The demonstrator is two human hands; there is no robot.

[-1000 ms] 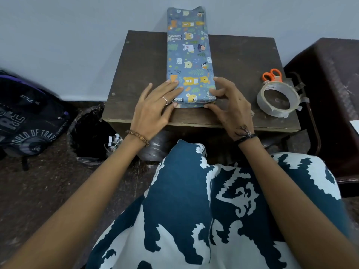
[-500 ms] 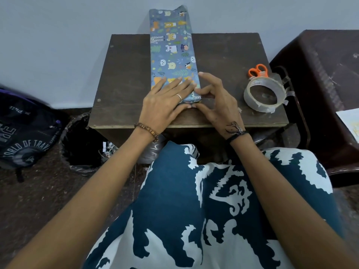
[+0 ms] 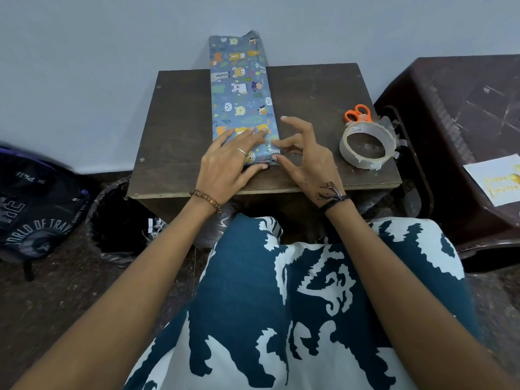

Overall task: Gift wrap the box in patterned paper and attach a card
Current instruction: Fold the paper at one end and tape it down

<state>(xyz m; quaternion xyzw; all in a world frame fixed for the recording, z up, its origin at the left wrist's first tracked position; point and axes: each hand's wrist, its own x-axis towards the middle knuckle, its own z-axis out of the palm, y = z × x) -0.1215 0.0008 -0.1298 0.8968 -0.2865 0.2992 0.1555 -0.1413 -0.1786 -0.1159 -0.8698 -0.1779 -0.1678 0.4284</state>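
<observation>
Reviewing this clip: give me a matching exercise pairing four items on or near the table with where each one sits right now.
Things:
1. scissors
2. tape roll
3. card
4. left hand

Places:
A. flat on the near end of the wrapped box
B. on the dark stool to the right
C. just behind the tape roll
D. on the table, right side, near the front corner

Pairs: 1-C, 2-D, 3-B, 4-A

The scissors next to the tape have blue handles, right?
Not quite. The head view shows the scissors have orange handles, not blue. They do lie next to the tape.
</observation>
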